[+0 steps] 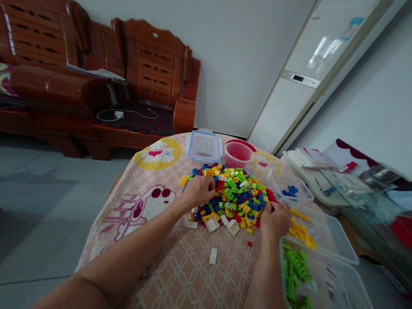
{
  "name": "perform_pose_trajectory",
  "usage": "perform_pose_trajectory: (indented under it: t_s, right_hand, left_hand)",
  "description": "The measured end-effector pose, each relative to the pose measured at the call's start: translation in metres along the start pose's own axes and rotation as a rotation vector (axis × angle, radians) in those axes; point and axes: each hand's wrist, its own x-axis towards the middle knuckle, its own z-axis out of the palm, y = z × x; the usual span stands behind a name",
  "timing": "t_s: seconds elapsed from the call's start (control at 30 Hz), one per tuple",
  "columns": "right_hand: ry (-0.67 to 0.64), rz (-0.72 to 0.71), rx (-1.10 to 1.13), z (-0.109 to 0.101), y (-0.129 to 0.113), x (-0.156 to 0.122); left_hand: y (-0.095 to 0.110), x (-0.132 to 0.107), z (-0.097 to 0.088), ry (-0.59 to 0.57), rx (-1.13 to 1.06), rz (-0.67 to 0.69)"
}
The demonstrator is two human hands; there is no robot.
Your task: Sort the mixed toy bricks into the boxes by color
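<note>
A heap of mixed building bricks in yellow, green, blue, red and white lies on the cloth-covered table. My left hand is at the heap's left side, fingers curled among the bricks; what they hold, if anything, is hidden. At the right edge of the heap is my right hand, its fingers bent around something dark and small that I cannot make out. A white brick lies apart in front of the heap, with a small red piece to its right.
To the right stand clear containers with green bricks, yellow bricks and blue bricks. Behind the heap are a pink tub with red pieces and a blue-rimmed box. A glass table borders the right side.
</note>
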Motion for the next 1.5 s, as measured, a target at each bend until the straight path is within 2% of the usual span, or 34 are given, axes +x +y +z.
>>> perform_pose_trajectory:
  t_s: [0.13,0.33,0.47,0.57,0.7,0.8,0.87,0.97,1.1,1.2,1.3,1.5]
  right_hand:
    - [-0.016,0.009,-0.004,-0.001,-0.001,0.000]
    - [-0.022,0.019,-0.012,-0.001,-0.001,0.000]
    - [-0.019,0.014,-0.004,0.000,-0.001,0.000]
    - [-0.021,0.023,-0.011,0.001,0.000,0.001]
    - [-0.016,0.012,-0.006,0.001,0.001,0.001]
    - [-0.009,0.000,0.005,0.001,0.001,0.000]
    - [-0.002,0.000,0.005,0.001,0.001,0.001]
    - [-0.015,-0.006,-0.013,0.001,0.000,0.001]
    - [-0.013,-0.002,-0.008,0.000,0.000,0.002]
    - [0.012,-0.006,0.009,0.001,0.000,0.001]
    - [0.020,-0.016,0.008,0.001,0.000,0.000]
    - [-0.005,0.001,-0.021,0.000,0.000,0.000]
  left_hand:
    - [-0.013,0.007,0.001,0.043,-0.252,0.016]
    - [-0.019,0.010,0.006,-0.066,-0.585,-0.069]
    - [-0.016,0.020,0.013,-0.066,-0.815,-0.110]
    - [-0.010,0.041,0.021,-0.008,-0.933,-0.116]
    - [0.005,0.089,0.026,0.166,-0.963,-0.124]
    - [0.017,0.120,0.024,0.261,-0.906,-0.046]
    - [0.022,0.124,0.022,0.259,-0.853,0.035]
    - [0.024,0.101,0.022,0.213,-0.706,0.132]
    - [0.021,0.043,0.030,0.100,-0.404,0.278]
    - [0.020,0.012,0.042,-0.013,-0.232,0.454]
    - [0.020,0.001,0.047,-0.062,-0.082,0.552]
    - [0.013,0.001,0.030,-0.123,0.117,0.489]
